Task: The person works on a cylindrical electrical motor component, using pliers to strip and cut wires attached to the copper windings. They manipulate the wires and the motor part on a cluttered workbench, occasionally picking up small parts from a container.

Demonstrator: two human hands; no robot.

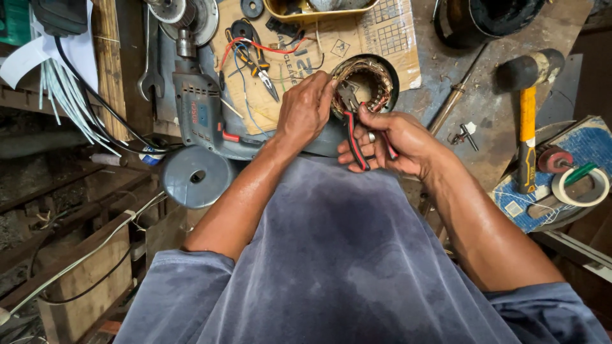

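Near the bench's front edge, the left hand (pixel 305 111) holds the round motor coil (pixel 364 85) while the right hand (pixel 390 143) squeezes red pliers (pixel 354 130) shut on its thin copper wires, which could snap if pulled hard.

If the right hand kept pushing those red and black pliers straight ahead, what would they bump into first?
Most likely the copper windings of the round motor stator. The right hand points the pliers up and away, and their tips already sit at the winding's near edge, beside the left hand. Whether they touch yet is unclear.
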